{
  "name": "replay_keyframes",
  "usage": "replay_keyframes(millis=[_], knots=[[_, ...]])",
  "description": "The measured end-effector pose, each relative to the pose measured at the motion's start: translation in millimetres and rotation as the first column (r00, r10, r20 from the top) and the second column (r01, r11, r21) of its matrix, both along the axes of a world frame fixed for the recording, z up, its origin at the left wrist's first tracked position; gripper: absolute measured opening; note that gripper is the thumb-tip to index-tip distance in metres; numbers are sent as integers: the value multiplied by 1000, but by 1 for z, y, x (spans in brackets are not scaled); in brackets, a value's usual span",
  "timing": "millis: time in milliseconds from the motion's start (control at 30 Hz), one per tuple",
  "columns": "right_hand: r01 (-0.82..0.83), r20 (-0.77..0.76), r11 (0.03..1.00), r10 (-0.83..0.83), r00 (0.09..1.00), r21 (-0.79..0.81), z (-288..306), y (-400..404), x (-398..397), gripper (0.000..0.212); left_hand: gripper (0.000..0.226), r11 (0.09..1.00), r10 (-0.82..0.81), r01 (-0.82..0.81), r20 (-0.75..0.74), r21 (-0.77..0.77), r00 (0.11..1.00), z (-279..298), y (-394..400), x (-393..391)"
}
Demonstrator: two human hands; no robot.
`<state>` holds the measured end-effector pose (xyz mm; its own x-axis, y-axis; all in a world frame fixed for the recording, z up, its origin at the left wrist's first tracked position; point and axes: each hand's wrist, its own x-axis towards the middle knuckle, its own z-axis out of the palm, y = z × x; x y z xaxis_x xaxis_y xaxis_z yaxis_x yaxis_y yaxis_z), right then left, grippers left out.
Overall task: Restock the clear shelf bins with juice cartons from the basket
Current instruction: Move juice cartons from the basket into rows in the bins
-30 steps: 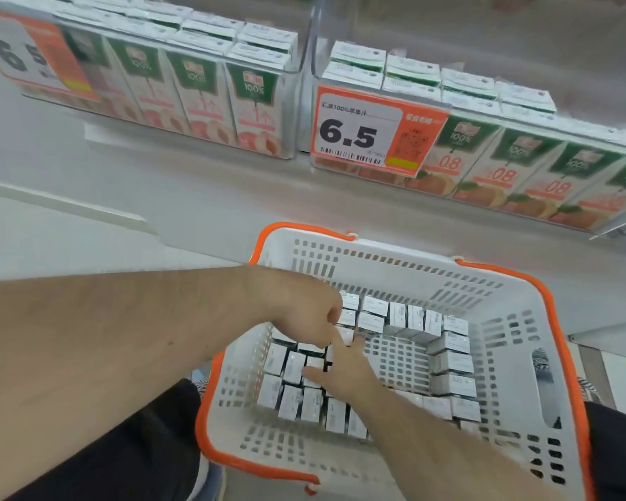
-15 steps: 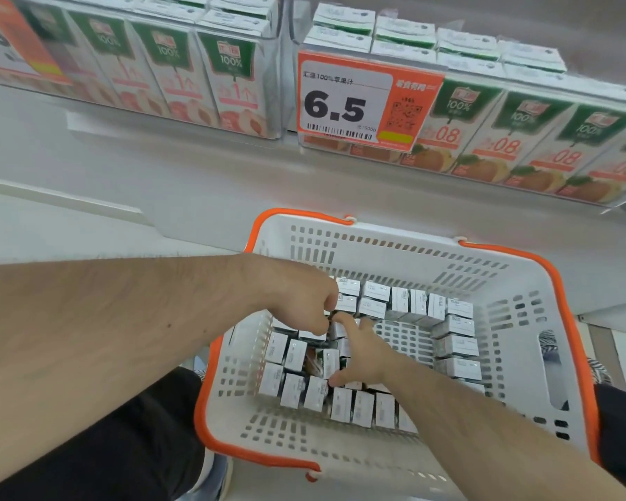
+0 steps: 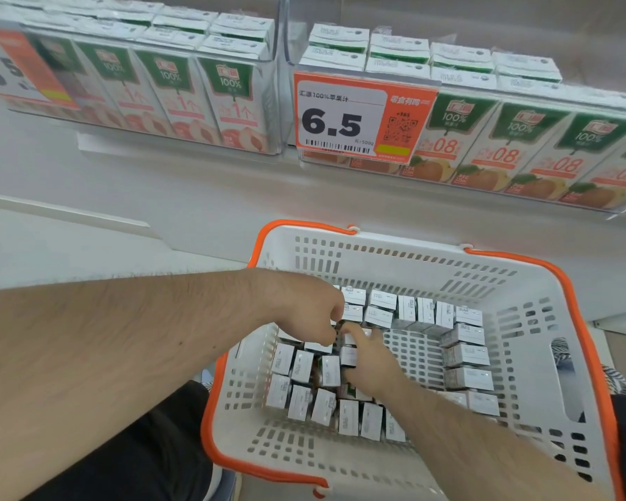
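— both hands in the basket point(image 3: 521, 283)?
— yes; left hand point(image 3: 304, 312) curling down onto the juice cartons point(image 3: 300, 367), right hand point(image 3: 369, 359) gripping one carton point(image 3: 348, 356).
— closed tight?
— left's hold, can't tell.

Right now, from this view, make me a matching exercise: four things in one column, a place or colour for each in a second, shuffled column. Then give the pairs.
Things
1. basket
2. price tag
3. peach juice cartons
4. right hand

Places or colours
A. in the left clear shelf bin
B. white with an orange rim
C. down among the cartons in the basket
D. clipped to the front of the right shelf bin, reading 6.5

Pairs: 1-B, 2-D, 3-A, 4-C
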<state>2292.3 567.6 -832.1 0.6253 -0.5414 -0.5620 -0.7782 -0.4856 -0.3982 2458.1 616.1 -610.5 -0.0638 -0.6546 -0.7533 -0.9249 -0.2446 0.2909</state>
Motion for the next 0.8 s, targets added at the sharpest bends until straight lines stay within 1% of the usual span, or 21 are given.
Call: replay_keyframes(millis=[33, 100, 167, 233, 333, 433, 567, 633, 667, 733, 800], knots=[[6, 0, 1000, -6, 1000, -30, -5, 2, 0, 78, 46, 1000, 4, -4, -2, 1, 1000, -1, 0, 0], [-36, 5, 997, 37, 999, -66, -8, 7, 2, 78, 46, 1000, 12, -12, 1, 12, 1000, -2, 1, 1], [-62, 15, 996, 63, 998, -71, -10, 8, 2, 79, 46, 1000, 15, -15, 5, 24, 1000, -4, 2, 2], [-39, 19, 997, 41, 999, -59, -11, 8, 1, 76, 47, 999, 18, -18, 4, 29, 1000, -5, 2, 2], [54, 70, 999, -54, 996, 0, -7, 3, -4, 66, 48, 1000, 26, -26, -1, 13, 1000, -5, -1, 4], [105, 182, 991, -119, 976, 87, 19, -6, -7, 55, 48, 1000, 31, -31, 0, -3, 1000, -1, 0, 11], [106, 275, 978, -154, 949, 182, 76, -24, -15, 53, 48, 999, 38, -38, -2, -23, 999, 5, 1, 19], [118, 319, 943, -221, 922, 312, 114, -33, -16, 56, 57, 996, 72, -74, -37, -46, 997, 10, 1, 25], [121, 332, 912, -263, 906, 393, 136, -36, -16, 57, 67, 993, 103, -106, -76, -47, 992, 12, 1, 27], [90, 357, 860, -301, 884, 503, 179, -41, -15, 57, 91, 984, 159, -171, -182, -49, 970, 17, 2, 30], [14, 415, 820, -304, 857, 572, 216, -43, -12, 58, 109, 974, 187, -218, -319, -63, 929, 24, 4, 27]])
